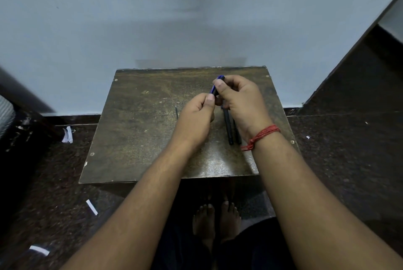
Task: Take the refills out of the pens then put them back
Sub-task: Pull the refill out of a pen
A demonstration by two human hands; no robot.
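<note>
Both hands hold a blue pen (216, 87) above the far right part of a small worn wooden table (139, 130). My right hand (242, 104) grips the pen's upper end, and my left hand (196, 117) pinches its lower end; the middle of the pen is hidden by fingers. Two black pens (229, 128) lie side by side on the table under my right hand, partly covered by the wrist. A thin dark refill (176, 111) lies on the table just left of my left hand.
The table stands against a pale wall (152, 18). Dark speckled floor (338, 160) surrounds it, with paper scraps (67, 134) on the left. My bare feet (216, 219) are under the table's front edge. A dark ledge (359, 69) rises at the right.
</note>
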